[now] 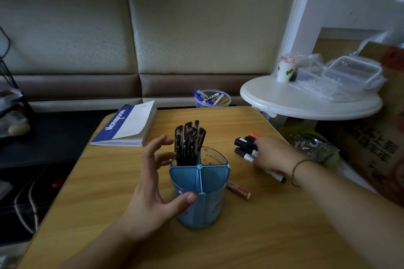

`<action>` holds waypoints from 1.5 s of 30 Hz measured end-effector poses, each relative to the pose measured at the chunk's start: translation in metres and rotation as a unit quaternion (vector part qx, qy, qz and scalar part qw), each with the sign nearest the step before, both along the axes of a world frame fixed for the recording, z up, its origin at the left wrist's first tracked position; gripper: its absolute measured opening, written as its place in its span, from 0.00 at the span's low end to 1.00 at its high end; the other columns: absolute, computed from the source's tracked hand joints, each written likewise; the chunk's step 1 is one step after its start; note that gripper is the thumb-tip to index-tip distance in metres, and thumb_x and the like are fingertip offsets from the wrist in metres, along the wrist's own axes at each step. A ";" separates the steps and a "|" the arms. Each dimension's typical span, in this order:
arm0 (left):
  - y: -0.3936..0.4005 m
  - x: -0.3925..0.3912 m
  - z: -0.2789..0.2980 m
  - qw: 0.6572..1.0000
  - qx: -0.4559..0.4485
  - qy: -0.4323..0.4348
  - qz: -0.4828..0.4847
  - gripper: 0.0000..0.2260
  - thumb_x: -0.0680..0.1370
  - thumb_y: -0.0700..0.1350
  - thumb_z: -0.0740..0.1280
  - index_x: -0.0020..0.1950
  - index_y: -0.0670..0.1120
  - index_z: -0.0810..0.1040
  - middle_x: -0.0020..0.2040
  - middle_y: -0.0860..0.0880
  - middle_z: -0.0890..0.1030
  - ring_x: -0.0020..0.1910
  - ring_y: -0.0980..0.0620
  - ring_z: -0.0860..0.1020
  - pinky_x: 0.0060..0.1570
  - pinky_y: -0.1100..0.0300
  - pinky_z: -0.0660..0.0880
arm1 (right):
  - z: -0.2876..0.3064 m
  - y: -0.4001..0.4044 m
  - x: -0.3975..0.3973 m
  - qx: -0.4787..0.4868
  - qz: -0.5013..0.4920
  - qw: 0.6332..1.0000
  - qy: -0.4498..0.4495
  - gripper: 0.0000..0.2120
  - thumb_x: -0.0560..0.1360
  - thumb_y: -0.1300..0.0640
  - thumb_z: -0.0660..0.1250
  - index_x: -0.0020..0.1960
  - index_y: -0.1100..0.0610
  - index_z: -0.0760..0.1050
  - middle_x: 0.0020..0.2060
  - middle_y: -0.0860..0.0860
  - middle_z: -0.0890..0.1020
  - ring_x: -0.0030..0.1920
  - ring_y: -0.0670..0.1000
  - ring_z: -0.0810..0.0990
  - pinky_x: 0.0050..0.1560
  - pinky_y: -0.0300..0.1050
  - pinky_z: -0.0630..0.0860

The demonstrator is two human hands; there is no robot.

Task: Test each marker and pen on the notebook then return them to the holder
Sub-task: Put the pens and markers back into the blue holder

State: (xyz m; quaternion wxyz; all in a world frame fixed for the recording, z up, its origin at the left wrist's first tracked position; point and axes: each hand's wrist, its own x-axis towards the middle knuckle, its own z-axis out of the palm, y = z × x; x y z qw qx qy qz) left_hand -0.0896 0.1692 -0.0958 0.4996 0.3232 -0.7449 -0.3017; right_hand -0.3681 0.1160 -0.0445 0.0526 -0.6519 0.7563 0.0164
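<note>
Inspector: Wooden table (109, 181) carries a closed notebook (127, 125) at far left and a blue holder (200, 194) centre, black pens (189, 144) in its rear-left compartment.

Clerk: Hands?

Inspector: Left hand (150, 183) spread, thumb touching the holder. Right hand (273, 155) curled over a marker bundle (246, 147). One marker (239, 190) lies loose beside the holder.

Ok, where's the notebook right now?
In the head view, the notebook lies closed at the far left corner of the wooden table, beyond the blue holder and left of its black pens.
</note>
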 end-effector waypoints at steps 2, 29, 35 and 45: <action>0.001 0.000 0.001 1.000 0.002 -0.001 0.002 0.44 0.66 0.68 0.72 0.75 0.58 0.54 0.72 0.58 0.63 0.66 0.52 0.72 0.65 0.47 0.70 | -0.004 0.002 0.006 0.000 0.009 1.000 0.011 0.04 0.76 0.55 0.67 0.48 0.52 0.72 0.36 0.48 0.74 0.36 0.47 0.75 0.38 0.42 0.75; 0.003 0.002 0.003 0.999 0.028 0.000 -0.016 0.41 0.67 0.68 0.71 0.73 0.61 0.56 0.72 0.59 0.65 0.66 0.55 0.72 0.64 0.55 0.71 | 0.032 0.059 0.084 -0.198 0.240 0.667 -0.677 0.07 0.73 0.61 0.70 0.37 0.58 0.74 0.30 0.55 0.79 0.32 0.57 0.80 0.38 0.52 0.78; 0.003 0.004 0.002 0.999 0.024 0.015 -0.027 0.41 0.67 0.67 0.72 0.74 0.61 0.56 0.72 0.59 0.65 0.66 0.54 0.73 0.64 0.51 0.71 | 0.022 0.070 0.069 -0.124 0.270 0.729 -0.616 0.21 0.66 0.54 0.77 0.57 0.57 0.77 0.48 0.52 0.82 0.53 0.52 0.82 0.53 0.46 0.79; 0.000 -0.002 0.002 0.998 0.012 0.031 -0.060 0.40 0.72 0.66 0.68 0.75 0.52 0.53 0.71 0.62 0.67 0.68 0.55 0.72 0.64 0.57 0.71 | 0.004 0.087 0.041 -0.135 0.248 0.806 -0.519 0.34 0.66 0.43 0.74 0.69 0.43 0.66 0.65 0.42 0.71 0.67 0.47 0.71 0.61 0.49 0.74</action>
